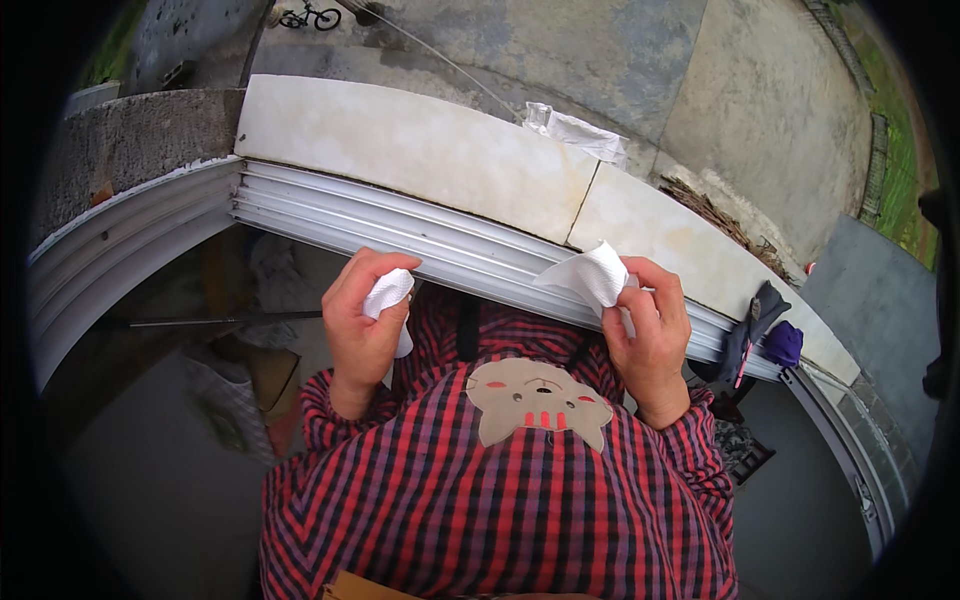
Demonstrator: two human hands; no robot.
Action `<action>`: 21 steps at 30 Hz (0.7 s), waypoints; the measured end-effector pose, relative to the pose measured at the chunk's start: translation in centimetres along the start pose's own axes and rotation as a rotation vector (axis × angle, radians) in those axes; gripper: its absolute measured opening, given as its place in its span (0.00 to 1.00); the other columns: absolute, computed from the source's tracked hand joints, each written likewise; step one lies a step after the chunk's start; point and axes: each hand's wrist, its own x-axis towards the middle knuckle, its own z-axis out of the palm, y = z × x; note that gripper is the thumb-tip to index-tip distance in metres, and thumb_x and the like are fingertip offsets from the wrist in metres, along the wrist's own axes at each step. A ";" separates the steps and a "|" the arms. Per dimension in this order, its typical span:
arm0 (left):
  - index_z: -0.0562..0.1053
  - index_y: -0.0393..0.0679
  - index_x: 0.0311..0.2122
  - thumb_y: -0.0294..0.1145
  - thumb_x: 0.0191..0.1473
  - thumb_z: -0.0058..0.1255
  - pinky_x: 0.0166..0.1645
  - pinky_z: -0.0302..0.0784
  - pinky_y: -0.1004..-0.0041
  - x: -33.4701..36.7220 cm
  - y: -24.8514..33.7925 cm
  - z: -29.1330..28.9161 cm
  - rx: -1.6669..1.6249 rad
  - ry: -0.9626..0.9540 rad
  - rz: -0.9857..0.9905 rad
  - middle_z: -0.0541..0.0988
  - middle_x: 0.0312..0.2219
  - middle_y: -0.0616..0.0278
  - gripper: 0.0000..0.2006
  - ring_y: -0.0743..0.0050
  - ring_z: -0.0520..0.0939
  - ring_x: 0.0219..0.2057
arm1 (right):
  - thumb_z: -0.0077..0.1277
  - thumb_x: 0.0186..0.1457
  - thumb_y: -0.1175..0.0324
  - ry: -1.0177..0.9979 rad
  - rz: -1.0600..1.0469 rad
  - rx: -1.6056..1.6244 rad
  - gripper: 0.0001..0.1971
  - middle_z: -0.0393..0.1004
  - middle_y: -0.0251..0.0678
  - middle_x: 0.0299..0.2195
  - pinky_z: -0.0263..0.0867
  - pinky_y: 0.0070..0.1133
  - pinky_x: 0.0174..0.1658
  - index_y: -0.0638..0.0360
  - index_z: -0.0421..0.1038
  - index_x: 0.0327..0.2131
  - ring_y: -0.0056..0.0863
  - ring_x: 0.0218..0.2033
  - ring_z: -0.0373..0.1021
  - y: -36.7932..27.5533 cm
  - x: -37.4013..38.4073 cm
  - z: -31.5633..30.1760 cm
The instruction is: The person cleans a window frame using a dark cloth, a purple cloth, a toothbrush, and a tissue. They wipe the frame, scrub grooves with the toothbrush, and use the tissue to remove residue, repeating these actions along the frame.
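Observation:
My left hand point(352, 338) is closed around a crumpled white paper towel point(388, 292), part of which hangs below the fingers. On the other side, my right hand point(652, 345) pinches a second piece of white paper towel point(600, 274), whose loose corner points left over the window track. Both hands are raised in front of my checked apron, apart from each other. Beyond them runs the white window track point(430, 245) with its parallel rails, and past that lies the pale stone sill point(400, 130). Whether either towel touches the track, I cannot tell.
A dark cloth item point(757, 318) and a purple one point(784, 343) lie over the track at the right. Crumpled clear plastic point(575, 132) rests at the sill's outer edge. Outside, far below, a bicycle point(310, 18) stands on concrete. Bags and boxes point(270, 378) sit indoors at left.

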 end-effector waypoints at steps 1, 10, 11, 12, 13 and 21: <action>0.79 0.36 0.44 0.20 0.54 0.54 0.37 0.69 0.78 0.1 -0.1 -0.1 0.015 0.006 0.022 0.76 0.31 0.63 0.12 0.78 0.77 0.31 | 0.60 0.41 0.86 0.036 -0.023 -0.011 0.15 0.79 0.40 0.41 0.73 0.29 0.34 0.61 0.73 0.34 0.39 0.36 0.73 0.2 -0.1 -0.4; 0.80 0.36 0.42 0.14 0.45 0.53 0.35 0.69 0.75 1.0 -1.2 -0.4 -0.017 -0.027 0.014 0.76 0.29 0.61 0.16 0.72 0.75 0.29 | 0.60 0.45 0.81 -0.136 -0.135 -0.140 0.20 0.78 0.40 0.40 0.75 0.27 0.41 0.64 0.78 0.46 0.37 0.39 0.76 -1.6 0.7 1.9; 0.80 0.36 0.42 0.14 0.45 0.53 0.35 0.69 0.75 1.0 -1.2 -0.5 -0.024 -0.041 0.018 0.76 0.28 0.60 0.16 0.72 0.75 0.28 | 0.60 0.46 0.81 -0.078 -0.133 -0.138 0.20 0.78 0.40 0.41 0.75 0.27 0.41 0.64 0.78 0.47 0.38 0.40 0.76 -1.8 0.7 2.2; 0.80 0.36 0.42 0.14 0.45 0.53 0.34 0.68 0.75 1.1 -1.2 -0.6 -0.044 -0.061 0.035 0.76 0.28 0.60 0.16 0.71 0.75 0.28 | 0.59 0.46 0.81 -0.093 -0.124 -0.157 0.21 0.78 0.40 0.41 0.75 0.27 0.41 0.64 0.78 0.47 0.38 0.40 0.76 -2.0 0.5 2.3; 0.80 0.36 0.42 0.14 0.45 0.53 0.34 0.68 0.76 1.2 -1.2 -0.6 -0.046 -0.069 0.025 0.76 0.28 0.60 0.16 0.71 0.75 0.28 | 0.59 0.46 0.80 -0.107 -0.112 -0.178 0.21 0.77 0.40 0.42 0.75 0.27 0.41 0.64 0.78 0.48 0.38 0.41 0.76 -2.1 0.2 2.5; 0.80 0.36 0.42 0.14 0.46 0.54 0.33 0.68 0.76 0.4 0.2 -1.0 -0.058 -0.050 0.017 0.78 0.29 0.59 0.15 0.73 0.76 0.28 | 0.57 0.46 0.80 -0.092 -0.136 -0.149 0.23 0.76 0.45 0.45 0.75 0.28 0.42 0.70 0.75 0.50 0.40 0.43 0.75 -3.3 2.1 2.9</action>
